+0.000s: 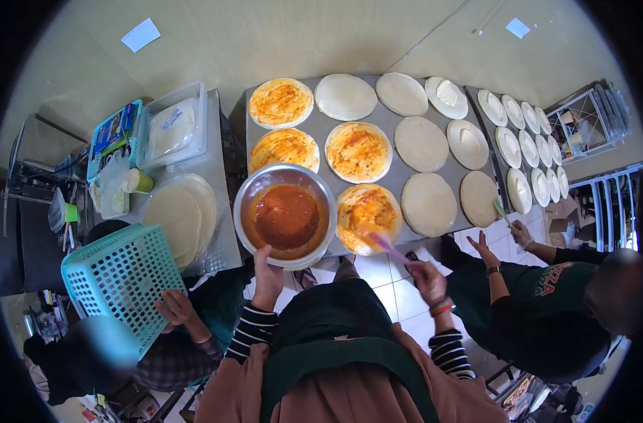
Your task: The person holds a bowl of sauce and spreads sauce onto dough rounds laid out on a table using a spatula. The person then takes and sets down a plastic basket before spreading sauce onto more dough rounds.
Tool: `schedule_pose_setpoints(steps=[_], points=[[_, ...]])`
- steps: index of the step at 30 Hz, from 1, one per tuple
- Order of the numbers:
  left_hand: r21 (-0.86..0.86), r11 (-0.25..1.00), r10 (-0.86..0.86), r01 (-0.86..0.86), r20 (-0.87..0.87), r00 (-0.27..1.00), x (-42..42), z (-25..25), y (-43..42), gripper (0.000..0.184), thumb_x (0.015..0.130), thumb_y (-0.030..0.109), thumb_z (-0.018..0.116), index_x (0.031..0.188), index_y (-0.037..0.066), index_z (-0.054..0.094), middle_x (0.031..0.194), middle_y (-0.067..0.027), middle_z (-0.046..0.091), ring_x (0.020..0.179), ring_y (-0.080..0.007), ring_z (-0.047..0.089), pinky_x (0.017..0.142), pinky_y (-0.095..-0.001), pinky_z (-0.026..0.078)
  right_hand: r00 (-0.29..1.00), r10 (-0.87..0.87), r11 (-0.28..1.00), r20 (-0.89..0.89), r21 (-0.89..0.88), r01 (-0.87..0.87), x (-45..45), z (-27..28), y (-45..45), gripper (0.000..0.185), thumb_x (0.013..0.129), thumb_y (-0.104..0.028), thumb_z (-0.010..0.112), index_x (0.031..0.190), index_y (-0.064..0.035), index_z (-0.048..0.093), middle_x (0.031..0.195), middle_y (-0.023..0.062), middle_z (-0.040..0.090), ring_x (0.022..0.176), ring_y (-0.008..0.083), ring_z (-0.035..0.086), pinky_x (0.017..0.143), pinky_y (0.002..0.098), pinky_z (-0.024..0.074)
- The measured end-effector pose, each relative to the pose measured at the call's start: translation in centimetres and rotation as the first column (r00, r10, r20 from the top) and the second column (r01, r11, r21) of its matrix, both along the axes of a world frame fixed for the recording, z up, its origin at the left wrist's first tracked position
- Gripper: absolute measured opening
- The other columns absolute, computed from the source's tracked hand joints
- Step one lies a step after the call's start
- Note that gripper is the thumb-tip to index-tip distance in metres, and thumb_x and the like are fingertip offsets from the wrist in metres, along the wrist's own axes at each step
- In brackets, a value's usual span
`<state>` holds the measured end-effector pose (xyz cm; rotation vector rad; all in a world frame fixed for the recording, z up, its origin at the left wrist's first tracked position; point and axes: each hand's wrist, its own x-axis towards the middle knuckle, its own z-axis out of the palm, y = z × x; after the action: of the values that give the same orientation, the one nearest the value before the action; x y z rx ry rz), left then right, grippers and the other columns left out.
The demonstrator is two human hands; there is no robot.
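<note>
A steel bowl (pixel 323 211) of red sauce is tilted slightly toward me, with my left hand (pixel 266 276) gripping its near rim. My right hand (pixel 428 283) holds a pink spatula (pixel 393 251), blurred by motion, whose tip touches the sauce-smeared dough round (pixel 367 211) at the table's near edge. Behind it lies another sauced round (pixel 359 151). Two more sauced rounds are at the left, one (pixel 280 102) at the back and one (pixel 284 146) partly hidden by the bowl. To the right are plain dough rounds (pixel 429 204).
At the left, a person holds a turquoise basket (pixel 124 282) beside stacked rounds (pixel 180 211) and a plastic tub (pixel 174 127). On the right, another person holds a green spatula (pixel 501 209) near a second table with several rounds (pixel 508 146) bearing a pale topping.
</note>
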<state>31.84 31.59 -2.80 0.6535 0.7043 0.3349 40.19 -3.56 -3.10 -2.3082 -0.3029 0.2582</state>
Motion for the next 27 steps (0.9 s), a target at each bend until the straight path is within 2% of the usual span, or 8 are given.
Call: schedule_pose_setpoints(steps=[6,10,15,17,19,22,25,27], points=[[-0.043,0.999,-0.030,0.030,0.013,0.999,-2.8,0.7,1.1,0.045,0.078,0.026,0.047,0.117,0.006,0.038,0.117,-0.0071,0.044,0.111,-0.0211,0.040,0.096,-0.0372,0.029,0.982,-0.120,0.992,-0.144,0.017,0.124,-3.9,-8.6,-1.3,0.021,0.072,0.000,0.060,0.092,-0.0039,0.058,0.082,0.0112,0.060,0.077,0.0215,0.060,0.069,0.0279,0.0471],[-0.025,0.997,-0.066,0.068,0.053,0.996,-3.3,1.7,1.1,0.043,0.079,0.027,0.047,0.115,0.005,0.040,0.115,-0.0070,0.045,0.111,-0.0201,0.040,0.096,-0.0351,0.029,0.981,-0.195,0.981,0.012,-0.002,0.195,-6.3,-10.8,-7.0,0.020,0.072,0.001,0.058,0.092,-0.0028,0.060,0.080,0.0115,0.058,0.075,0.0235,0.057,0.070,0.0294,0.0448],[-0.047,0.996,-0.070,0.073,0.062,0.996,-3.8,1.1,0.7,0.045,0.077,0.026,0.047,0.117,0.006,0.039,0.118,-0.0078,0.044,0.111,-0.0215,0.042,0.096,-0.0355,0.031,0.991,-0.098,0.994,0.094,0.065,0.092,-6.2,-9.9,-3.4,0.022,0.074,-0.005,0.058,0.096,-0.0063,0.060,0.074,0.0127,0.055,0.070,0.0279,0.054,0.066,0.0332,0.0438],[-0.063,0.995,-0.072,0.077,0.075,0.995,-3.8,1.0,0.4,0.046,0.077,0.026,0.048,0.117,0.006,0.039,0.118,-0.0076,0.044,0.111,-0.0214,0.041,0.096,-0.0355,0.030,0.995,-0.093,0.992,-0.030,-0.088,0.090,-5.4,-9.6,-1.5,0.022,0.074,-0.006,0.058,0.096,-0.0071,0.060,0.075,0.0139,0.055,0.071,0.0297,0.054,0.066,0.0343,0.0438],[-0.068,0.994,-0.074,0.081,0.094,0.993,-3.7,1.2,0.5,0.046,0.077,0.025,0.048,0.117,0.006,0.038,0.118,-0.0075,0.043,0.111,-0.0213,0.041,0.096,-0.0354,0.030,0.969,-0.202,0.979,0.144,0.035,0.199,-4.7,-11.9,-2.9,0.021,0.075,-0.007,0.057,0.095,-0.0067,0.060,0.075,0.0144,0.055,0.072,0.0308,0.055,0.067,0.0359,0.0444],[-0.022,0.997,-0.078,0.080,0.078,0.994,-3.9,0.7,0.3,0.047,0.076,0.025,0.048,0.118,0.007,0.038,0.119,-0.0068,0.043,0.112,-0.0210,0.040,0.097,-0.0358,0.029,0.943,-0.263,0.950,0.204,-0.116,0.289,-2.3,-8.1,-4.1,0.021,0.076,-0.008,0.055,0.096,-0.0095,0.060,0.081,0.0138,0.057,0.072,0.0306,0.056,0.064,0.0364,0.0459],[0.008,0.993,-0.116,0.116,0.105,0.988,-3.1,0.0,0.1,0.054,0.075,0.029,0.048,0.121,0.005,0.035,0.120,-0.0097,0.044,0.112,-0.0242,0.042,0.094,-0.0382,0.033,0.975,-0.059,0.983,0.216,-0.156,0.094,-0.3,-5.1,0.3,0.024,0.077,-0.013,0.054,0.100,-0.0109,0.058,0.085,0.0125,0.058,0.078,0.0305,0.056,0.068,0.0370,0.0461],[-0.019,0.987,-0.155,0.160,0.156,0.975,-2.7,0.5,-0.4,0.049,0.075,0.026,0.049,0.119,0.007,0.037,0.119,-0.0065,0.043,0.113,-0.0209,0.040,0.097,-0.0365,0.029,0.999,-0.041,0.949,0.009,-0.313,0.042,0.6,-4.3,4.4,0.024,0.081,-0.023,0.050,0.103,-0.0196,0.057,0.090,0.0093,0.057,0.080,0.0290,0.056,0.067,0.0376,0.0461]])
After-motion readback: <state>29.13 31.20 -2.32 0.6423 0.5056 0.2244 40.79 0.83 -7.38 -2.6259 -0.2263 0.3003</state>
